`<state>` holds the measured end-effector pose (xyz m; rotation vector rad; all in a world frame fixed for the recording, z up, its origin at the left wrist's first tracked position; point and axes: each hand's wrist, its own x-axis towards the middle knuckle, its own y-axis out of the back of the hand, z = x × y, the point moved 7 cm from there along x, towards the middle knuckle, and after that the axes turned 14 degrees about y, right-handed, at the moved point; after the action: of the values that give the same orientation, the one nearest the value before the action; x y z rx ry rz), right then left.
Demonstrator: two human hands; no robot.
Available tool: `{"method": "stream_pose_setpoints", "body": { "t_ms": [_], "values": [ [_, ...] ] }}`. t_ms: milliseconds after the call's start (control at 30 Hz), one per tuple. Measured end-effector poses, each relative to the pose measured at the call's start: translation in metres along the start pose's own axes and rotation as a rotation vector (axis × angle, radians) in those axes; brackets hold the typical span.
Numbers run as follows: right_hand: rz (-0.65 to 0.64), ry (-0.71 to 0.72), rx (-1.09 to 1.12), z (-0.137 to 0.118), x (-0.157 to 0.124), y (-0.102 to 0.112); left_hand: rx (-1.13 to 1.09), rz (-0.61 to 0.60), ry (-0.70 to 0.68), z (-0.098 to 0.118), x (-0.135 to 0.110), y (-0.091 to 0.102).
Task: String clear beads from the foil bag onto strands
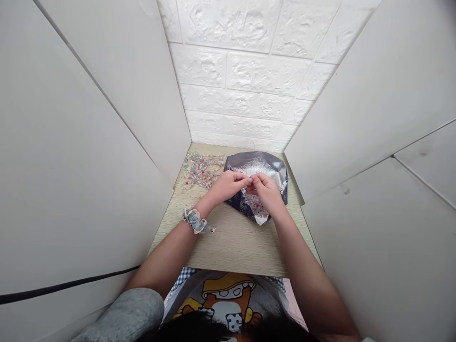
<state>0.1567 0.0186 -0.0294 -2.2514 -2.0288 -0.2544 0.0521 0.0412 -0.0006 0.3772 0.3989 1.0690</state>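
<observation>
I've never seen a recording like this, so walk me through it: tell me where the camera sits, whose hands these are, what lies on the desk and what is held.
No machine here: a person works with two bare hands. The one picture comes from a camera worn on the head, looking forward and down, so the arms enter from the bottom edge. The left hand, with a frilly scrunchie on its wrist, and the right hand meet over a shiny silver and dark blue bag lying on a small wooden desk. Their fingers pinch together at one spot; what sits between them is too small to make out. Beyond the left hand lies a heap of colourful beaded strands. White panels wall the desk in on both sides.
</observation>
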Motion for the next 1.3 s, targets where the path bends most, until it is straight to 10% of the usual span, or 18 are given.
{"method": "stream_pose_setpoints", "body": {
  "t_ms": [1300],
  "values": [
    [-0.026,-0.066,0.055,-0.003,0.001,0.011,0.627,0.306,-0.332,0.008,-0.008,-0.001]
  ]
}}
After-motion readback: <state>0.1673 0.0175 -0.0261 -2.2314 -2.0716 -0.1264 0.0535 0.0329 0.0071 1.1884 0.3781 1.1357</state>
